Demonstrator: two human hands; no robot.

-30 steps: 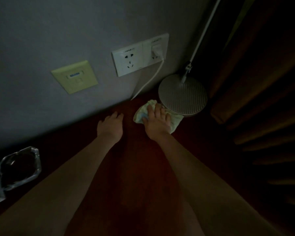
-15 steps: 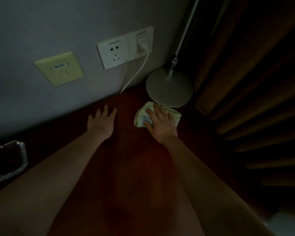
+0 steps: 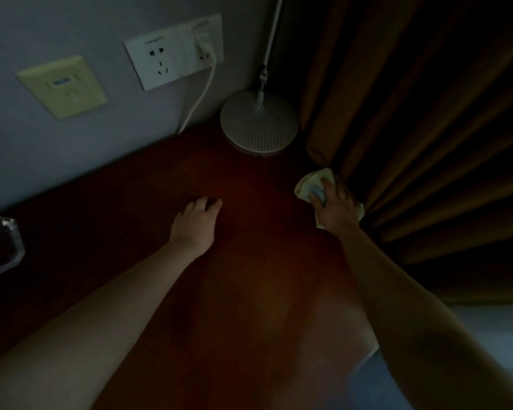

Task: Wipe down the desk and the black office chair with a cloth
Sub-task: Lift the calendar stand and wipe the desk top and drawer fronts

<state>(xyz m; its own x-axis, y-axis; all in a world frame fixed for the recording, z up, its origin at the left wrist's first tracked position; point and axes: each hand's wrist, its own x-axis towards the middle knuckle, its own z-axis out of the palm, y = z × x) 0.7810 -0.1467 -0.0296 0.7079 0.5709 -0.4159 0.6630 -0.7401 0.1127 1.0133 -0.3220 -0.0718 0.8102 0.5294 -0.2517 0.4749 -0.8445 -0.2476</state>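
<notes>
Cloth [image 3: 308,184] job is partway, I judge. My left grip [image 3: 194,224] rests wide on the surface [image 3: 249,291]. Beyond it, my right grip [image 3: 336,207] presses the cloth flat by the curtain [image 3: 397,143]. The lamp base [image 3: 259,125] corner and the unseen chair remain.

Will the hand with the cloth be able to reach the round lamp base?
Probably yes. The right hand presses the cloth on the desk near the lamp base, with only bare wood between them.

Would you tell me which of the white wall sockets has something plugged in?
The right-hand socket, nearer the lamp base: a white plug and cable leave it; the left-hand socket is empty.
</notes>
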